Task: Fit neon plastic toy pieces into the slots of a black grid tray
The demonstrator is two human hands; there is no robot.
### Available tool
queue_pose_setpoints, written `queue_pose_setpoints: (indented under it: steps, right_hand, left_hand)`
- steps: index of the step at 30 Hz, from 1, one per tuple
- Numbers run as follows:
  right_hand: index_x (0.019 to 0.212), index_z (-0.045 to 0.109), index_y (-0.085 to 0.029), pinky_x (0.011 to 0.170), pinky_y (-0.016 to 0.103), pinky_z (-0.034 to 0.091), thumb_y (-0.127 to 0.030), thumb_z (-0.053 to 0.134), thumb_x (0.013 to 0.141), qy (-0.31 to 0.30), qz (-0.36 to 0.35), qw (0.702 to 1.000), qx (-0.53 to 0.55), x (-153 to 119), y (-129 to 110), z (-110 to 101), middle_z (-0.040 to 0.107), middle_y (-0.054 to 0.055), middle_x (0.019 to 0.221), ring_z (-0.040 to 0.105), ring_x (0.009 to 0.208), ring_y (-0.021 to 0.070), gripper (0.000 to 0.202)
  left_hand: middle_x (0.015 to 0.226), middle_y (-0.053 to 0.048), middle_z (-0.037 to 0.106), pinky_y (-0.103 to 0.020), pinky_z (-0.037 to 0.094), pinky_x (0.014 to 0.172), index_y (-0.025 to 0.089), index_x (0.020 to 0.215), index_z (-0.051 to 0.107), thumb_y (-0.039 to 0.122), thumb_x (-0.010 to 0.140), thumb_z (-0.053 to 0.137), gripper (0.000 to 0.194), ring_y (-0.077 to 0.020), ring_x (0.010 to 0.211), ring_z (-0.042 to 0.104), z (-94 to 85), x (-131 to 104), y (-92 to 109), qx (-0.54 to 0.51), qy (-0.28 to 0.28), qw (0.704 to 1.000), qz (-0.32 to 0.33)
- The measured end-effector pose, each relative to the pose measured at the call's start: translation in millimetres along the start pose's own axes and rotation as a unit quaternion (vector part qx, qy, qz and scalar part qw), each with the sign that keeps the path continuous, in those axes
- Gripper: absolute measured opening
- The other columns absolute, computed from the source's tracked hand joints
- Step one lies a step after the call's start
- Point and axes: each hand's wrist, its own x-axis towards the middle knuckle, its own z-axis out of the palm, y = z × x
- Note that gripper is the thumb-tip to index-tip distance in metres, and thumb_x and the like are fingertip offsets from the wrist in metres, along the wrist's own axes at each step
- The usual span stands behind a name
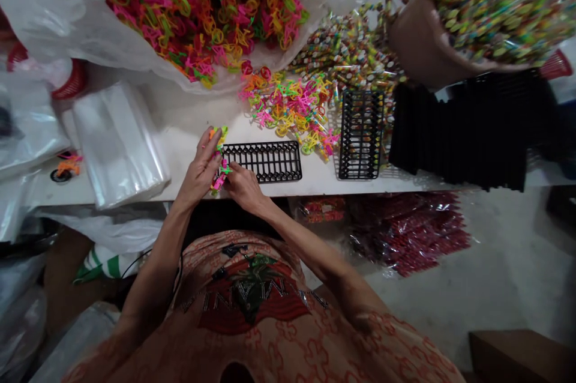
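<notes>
The black slotted rack (270, 162) lay lengthwise at the near edge of the white table (175, 125), just right of the left hand. Bright plastic pieces (218, 183), pink, green and yellow, were gathered at its left end, between the hands, while the stretch to the right showed only dark bars. Judging by that, the work on this rack was at an early stage, with most of its length left; whether any piece was seated in a slot could not be told.

The left hand (200, 170) reached along that end with its fingers straight and close together, touching the pieces. The right hand (246, 188) was curled over the rack's near side, its fingertips at a green and pink piece. Neither view of the fingertips was clear enough to tell a pinch from a light touch.

Farther right stood a loose pile of the same bright pieces (288, 104), and beyond it a spread of small patterned tubes (355, 41). A second black rack (361, 134) lay crosswise, left of a stack of black racks (459, 131). On the far side, a large plastic bag (67, 17) held many more bright pieces.
</notes>
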Motion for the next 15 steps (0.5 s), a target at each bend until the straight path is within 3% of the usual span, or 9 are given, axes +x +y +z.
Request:
queue_pose_setpoints:
  steps: [9, 15]
  right_hand:
    - [0.092, 0.07, -0.012, 0.077, 0.025, 0.041, -0.01, 0.05, 0.089, -0.018, -0.089, 0.995, 0.044, 9, 11, -13, 0.066, 0.009, 0.1, 0.062, 0.095, 0.0185, 0.02]
    - [0.102, 0.069, -0.014, 0.073, 0.027, 0.042, -0.011, 0.047, 0.091, -0.001, -0.02, 1.0, -0.003, 1, 5, -5, 0.064, 0.012, 0.112, 0.062, 0.089, 0.0194, 0.025]
  left_hand:
    - [0.162, -0.001, 0.031, -0.047, 0.015, 0.124, 0.037, 0.143, 0.049, 0.064, 0.092, 0.044, 0.058, -0.024, 0.152, 0.021, 5.0, 2, 0, 0.016, 0.006, 1.0, 0.01]
    - [0.161, -0.001, 0.032, -0.047, 0.013, 0.124, 0.037, 0.141, 0.05, 0.061, 0.093, 0.044, 0.054, -0.024, 0.152, 0.023, 13.3, 1, -1, 0.021, 0.031, 0.999, 0.008]
